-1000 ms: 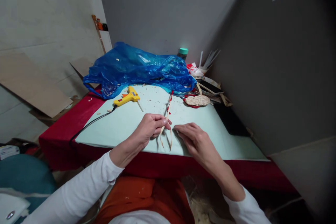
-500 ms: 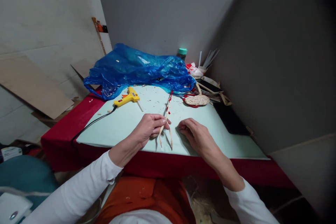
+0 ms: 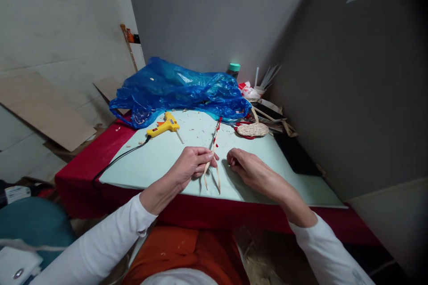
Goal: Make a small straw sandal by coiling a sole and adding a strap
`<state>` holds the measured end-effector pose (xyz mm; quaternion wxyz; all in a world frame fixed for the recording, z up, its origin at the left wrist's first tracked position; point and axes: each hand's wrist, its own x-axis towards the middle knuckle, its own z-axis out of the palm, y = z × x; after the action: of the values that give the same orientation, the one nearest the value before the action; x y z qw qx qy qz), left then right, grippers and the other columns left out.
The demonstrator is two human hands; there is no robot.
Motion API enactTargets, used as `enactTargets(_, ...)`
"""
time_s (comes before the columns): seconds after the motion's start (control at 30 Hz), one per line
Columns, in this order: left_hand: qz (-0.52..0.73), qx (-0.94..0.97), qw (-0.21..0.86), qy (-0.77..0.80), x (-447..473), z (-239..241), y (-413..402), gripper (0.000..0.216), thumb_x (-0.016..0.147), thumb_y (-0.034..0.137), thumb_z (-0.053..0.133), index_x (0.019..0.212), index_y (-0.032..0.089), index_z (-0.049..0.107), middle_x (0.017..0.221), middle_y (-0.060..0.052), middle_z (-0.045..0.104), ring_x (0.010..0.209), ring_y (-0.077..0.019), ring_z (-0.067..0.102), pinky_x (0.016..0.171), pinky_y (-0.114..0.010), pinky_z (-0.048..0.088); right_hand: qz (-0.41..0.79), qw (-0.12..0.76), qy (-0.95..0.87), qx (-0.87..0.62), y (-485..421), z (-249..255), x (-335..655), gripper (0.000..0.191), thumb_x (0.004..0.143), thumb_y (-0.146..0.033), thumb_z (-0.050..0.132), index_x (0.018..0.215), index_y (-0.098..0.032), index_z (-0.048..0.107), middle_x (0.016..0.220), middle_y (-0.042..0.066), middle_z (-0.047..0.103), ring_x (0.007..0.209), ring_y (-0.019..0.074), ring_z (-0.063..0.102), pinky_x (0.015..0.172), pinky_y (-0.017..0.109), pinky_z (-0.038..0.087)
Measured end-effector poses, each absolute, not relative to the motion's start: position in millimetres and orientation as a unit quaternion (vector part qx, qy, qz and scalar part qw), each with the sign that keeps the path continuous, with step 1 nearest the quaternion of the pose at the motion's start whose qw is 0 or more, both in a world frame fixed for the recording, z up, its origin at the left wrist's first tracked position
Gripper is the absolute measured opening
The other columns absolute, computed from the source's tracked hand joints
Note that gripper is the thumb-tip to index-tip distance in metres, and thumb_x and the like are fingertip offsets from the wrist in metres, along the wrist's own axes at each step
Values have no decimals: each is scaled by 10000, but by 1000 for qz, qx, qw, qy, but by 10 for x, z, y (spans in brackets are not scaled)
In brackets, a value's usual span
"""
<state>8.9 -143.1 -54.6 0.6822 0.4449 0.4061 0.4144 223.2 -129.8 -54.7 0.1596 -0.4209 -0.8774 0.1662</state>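
The left hand (image 3: 195, 162) of the person holds, between thumb and bent fingers, a thin braid of pale straw (image 3: 214, 146), which is the thing in work. From this hand the braid runs away over the pale green sheet (image 3: 284, 187), with red strands (image 3: 218, 127) in its far part, and toward the person two loose straw tails (image 3: 219, 182) hang below the fingers. The right hand (image 3: 245, 164) is just beside, on the right, apart from the braid; its fingers are curled inward, and I cannot tell whether something thin is between them. By my judgement, the far length is already joined with the red, while the two tails near the hand are not yet worked in, so this piece looks only partly done. Farther out, ahead of the right hand, lies a woven straw oval (image 3: 253, 129), which seems to me complete in its weaving. Ahead and to the left of the left hand, a yellow glue gun (image 3: 163, 125) lies untouched. Beyond both hands a blue plastic bag (image 3: 180, 89) is heaped, and I cannot see what is under it.
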Motion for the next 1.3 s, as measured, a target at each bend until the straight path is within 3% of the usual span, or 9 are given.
enactTargets(0.37,420,444,678,408,95,-578,-1422,164,799,209,644,785,49,678,624,-20,592,382,21,205,390,-188,80,159,176,-857,-457,-1386,-602,2222,127,911,-88,408,932,-190,479,909,68,569,751,166,526,699,272,376)
enactTargets(0.6,422,449,675,407,89,-588,-1429,156,809,204,638,798,52,671,659,-29,606,382,24,212,391,-187,80,173,155,-856,-461,-1483,-512,2220,159,807,-44,460,864,-192,465,778,17,544,635,143,434,607,265,317)
enactTargets(0.67,423,449,674,407,82,-600,-1423,155,814,200,634,804,50,673,660,-31,605,384,23,211,391,-186,82,206,136,-862,-443,-1572,-408,2305,156,785,-52,495,848,-194,482,766,-1,553,635,132,439,603,250,331)
enactTargets(0.8,424,448,675,406,75,-604,-1412,146,815,188,631,799,50,677,664,-37,609,387,23,219,389,-183,90,313,138,-830,-441,-1707,-195,2598,44,881,-188,516,896,-194,557,822,8,598,712,140,484,649,242,381)
enactTargets(0.97,423,447,675,406,84,-577,-1420,143,822,171,619,783,46,675,642,-27,594,383,26,214,387,-180,82,421,193,-775,-431,-1769,-120,2861,224,918,-380,556,830,-175,582,787,34,572,694,148,463,616,252,392)
enactTargets(1.13,421,450,674,408,85,-568,-1434,138,820,169,620,784,47,673,633,-23,586,382,26,213,387,-181,80,512,240,-694,-446,-1906,-50,2871,209,772,-312,768,787,-182,605,765,15,559,682,125,481,609,227,413)
enactTargets(1.3,418,453,670,413,83,-570,-1432,157,824,188,621,785,45,673,599,-9,554,384,22,198,390,-184,78,541,244,-663,-456,-1955,-5,2830,175,803,-306,755,806,-187,625,772,8,589,681,111,511,601,209,424)
